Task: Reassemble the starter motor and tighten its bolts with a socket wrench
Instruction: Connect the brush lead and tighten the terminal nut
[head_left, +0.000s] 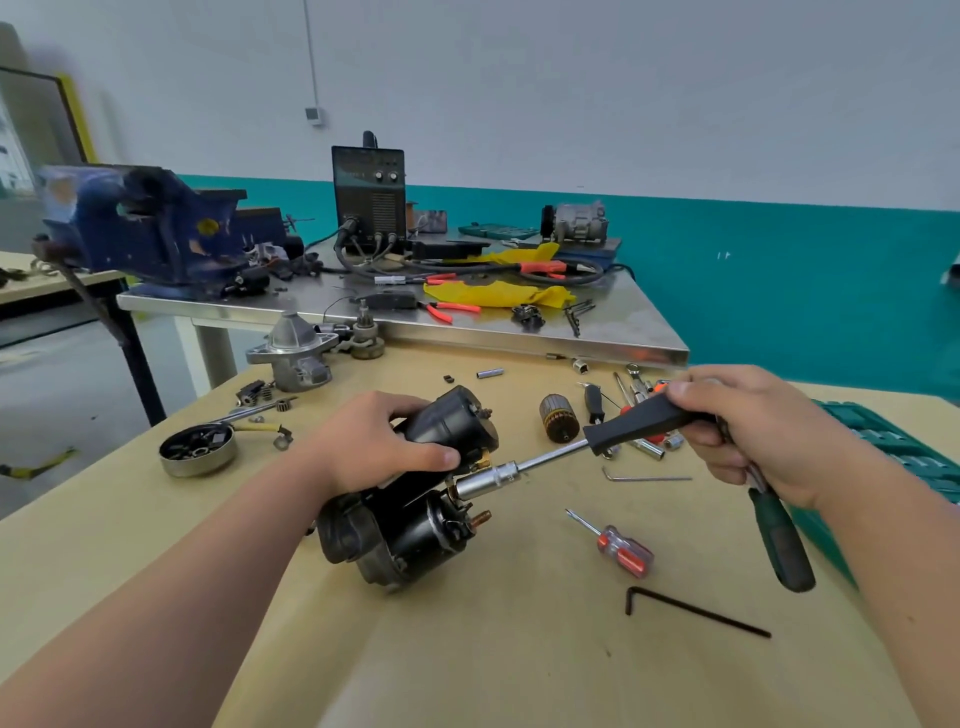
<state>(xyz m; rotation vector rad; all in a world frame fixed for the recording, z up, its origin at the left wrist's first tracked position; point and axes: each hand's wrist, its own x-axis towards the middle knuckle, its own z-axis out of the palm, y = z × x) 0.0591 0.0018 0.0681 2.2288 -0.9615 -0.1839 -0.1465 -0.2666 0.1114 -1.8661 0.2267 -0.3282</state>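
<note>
I'm holding the starter motor (410, 514) down on the tan table (467, 649) with my left hand (382, 449), grip closed over the black solenoid cylinder (452, 423) on top. The motor is lying on its side, near the middle of the table, terminal studs facing right.

My right hand (753, 431) is gripping two tools at once: the black handle (644, 418) of a socket driver between fingers and thumb, plus a green-handled tool (779, 540) hanging down from the palm. The driver's shaft is running down-left and its chrome socket (485, 480) is sitting against the motor's end, right between the two black bodies. Can't tell whether it's fully seated on a bolt head.

Loose on the table: red-handled screwdriver (621, 548) just right of the motor, black hex key (696, 616) nearer me, armature (558, 418) behind the driver shaft, aluminium nose housing (296, 351) at the far left, round end cap (197, 449) to the left. Green socket case (893, 447) is sitting under my right wrist.
</note>
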